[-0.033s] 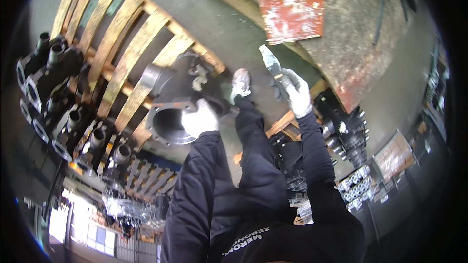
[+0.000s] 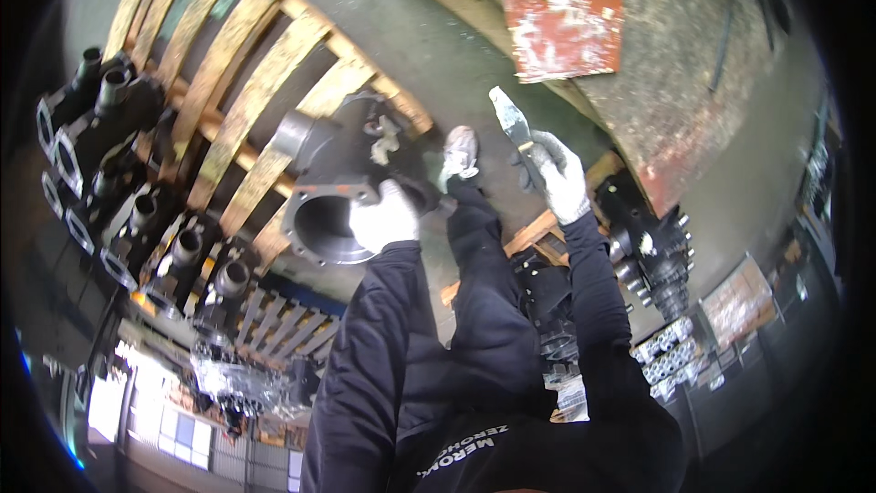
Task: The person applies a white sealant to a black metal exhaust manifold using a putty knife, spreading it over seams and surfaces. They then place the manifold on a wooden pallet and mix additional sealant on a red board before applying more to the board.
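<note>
In my right hand (image 2: 560, 181), gloved in white and grey, is a putty knife (image 2: 511, 119). Its blade points up and away from me, with pale paste smeared on it. The fingers wrap around its handle. My left hand (image 2: 387, 219), in a white glove, grips the near rim of a large dark metal housing (image 2: 328, 153) beside its round opening. Some of those fingertips are hidden. A patch of pale paste shows on top of the housing, which rests on a slatted wooden pallet (image 2: 260, 105).
A red board (image 2: 570, 36) smeared with white, bearing a yellowish lump, lies on a worn tabletop (image 2: 675, 82) at the far right. Several similar dark castings (image 2: 141, 210) stand at the left. More dark machine parts (image 2: 643, 242) sit below the table's edge. My shoe (image 2: 461, 151) is on the floor between.
The whole scene has shifted slightly rightward in the picture. Both hands keep their hold on the housing and the putty knife.
</note>
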`<control>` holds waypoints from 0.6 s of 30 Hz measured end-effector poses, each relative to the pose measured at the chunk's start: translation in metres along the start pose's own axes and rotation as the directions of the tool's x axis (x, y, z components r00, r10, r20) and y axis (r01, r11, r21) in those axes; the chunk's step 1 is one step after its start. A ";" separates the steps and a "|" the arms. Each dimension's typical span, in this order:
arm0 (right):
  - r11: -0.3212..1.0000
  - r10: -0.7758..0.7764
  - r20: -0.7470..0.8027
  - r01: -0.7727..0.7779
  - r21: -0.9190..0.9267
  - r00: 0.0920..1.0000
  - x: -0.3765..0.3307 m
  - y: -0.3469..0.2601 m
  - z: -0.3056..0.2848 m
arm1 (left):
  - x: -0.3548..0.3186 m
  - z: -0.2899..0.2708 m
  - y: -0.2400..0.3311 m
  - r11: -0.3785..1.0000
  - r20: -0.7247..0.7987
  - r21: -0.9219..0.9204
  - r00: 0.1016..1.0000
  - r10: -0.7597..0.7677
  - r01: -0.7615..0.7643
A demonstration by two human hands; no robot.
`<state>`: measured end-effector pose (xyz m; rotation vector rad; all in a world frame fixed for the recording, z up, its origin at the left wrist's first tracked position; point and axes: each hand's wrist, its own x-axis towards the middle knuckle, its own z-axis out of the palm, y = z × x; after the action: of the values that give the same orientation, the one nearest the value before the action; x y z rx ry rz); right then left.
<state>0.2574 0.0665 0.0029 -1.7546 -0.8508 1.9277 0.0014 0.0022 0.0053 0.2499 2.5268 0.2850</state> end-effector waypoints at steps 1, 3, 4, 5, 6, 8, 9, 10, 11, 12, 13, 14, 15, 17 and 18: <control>0.996 0.033 -0.029 -0.035 -0.083 0.999 0.004 -0.001 0.017 | -0.005 -0.003 0.003 0.999 -0.035 -0.007 0.999 0.039 -0.039; 0.985 0.043 0.105 -0.025 -0.169 0.994 0.004 -0.012 0.039 | -0.007 -0.008 0.010 0.999 0.006 -0.009 0.999 -0.046 0.046; 0.981 0.056 0.164 -0.024 -0.194 0.985 0.005 -0.019 0.050 | -0.008 -0.009 0.012 0.998 0.020 -0.020 0.998 -0.063 0.063; 0.957 0.143 0.193 -0.085 -0.277 0.971 0.011 -0.024 0.063 | -0.008 -0.011 0.012 0.997 0.029 -0.034 0.997 -0.070 0.071; 0.925 0.207 0.193 -0.128 -0.358 0.959 0.021 -0.028 0.076 | -0.007 -0.010 0.014 0.995 0.048 -0.050 0.996 -0.080 0.082; 0.805 0.170 0.276 0.028 -0.593 0.946 0.044 -0.036 0.100 | -0.007 -0.012 0.013 0.998 0.034 -0.033 0.998 -0.048 0.050; 0.771 0.131 0.304 0.096 -0.630 0.943 0.056 -0.041 0.110 | -0.008 -0.013 0.012 0.998 0.037 -0.032 0.998 -0.049 0.051; 0.706 0.117 0.342 0.164 -0.689 0.932 0.068 -0.045 0.121 | -0.008 -0.012 0.012 0.998 0.040 -0.031 0.998 -0.045 0.046; 0.636 0.098 0.350 0.212 -0.742 0.932 0.083 -0.048 0.133 | -0.007 -0.011 0.012 0.996 0.051 -0.015 0.995 -0.087 0.088; 0.558 0.081 0.360 0.256 -0.789 0.930 0.097 -0.052 0.144 | -0.007 -0.011 0.012 0.997 0.042 -0.003 0.996 -0.082 0.082; 0.485 0.080 0.401 0.315 -0.816 0.913 0.112 -0.057 0.155 | -0.007 -0.011 0.011 0.997 0.034 0.009 0.997 -0.074 0.074; 0.398 0.091 0.433 0.366 -0.841 0.897 0.126 -0.062 0.166 | -0.006 -0.011 0.011 0.996 0.035 0.032 0.996 -0.078 0.077; 0.405 0.182 0.416 0.318 -0.857 0.891 0.139 -0.068 0.177 | -0.006 -0.011 0.012 0.998 0.033 0.022 0.997 -0.066 0.066; 0.303 0.237 0.432 0.356 -0.884 0.870 0.157 -0.078 0.196 | -0.007 -0.012 0.011 0.997 0.047 0.028 0.996 -0.072 0.070; 0.258 0.267 0.461 0.398 -0.880 0.846 0.166 -0.083 0.203 | -0.007 -0.012 0.010 0.998 0.049 0.015 0.997 -0.067 0.067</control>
<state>0.0258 0.2016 -0.0590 -1.4969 -2.8240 1.9077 0.0014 0.0087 0.0215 0.1749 2.4835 0.2335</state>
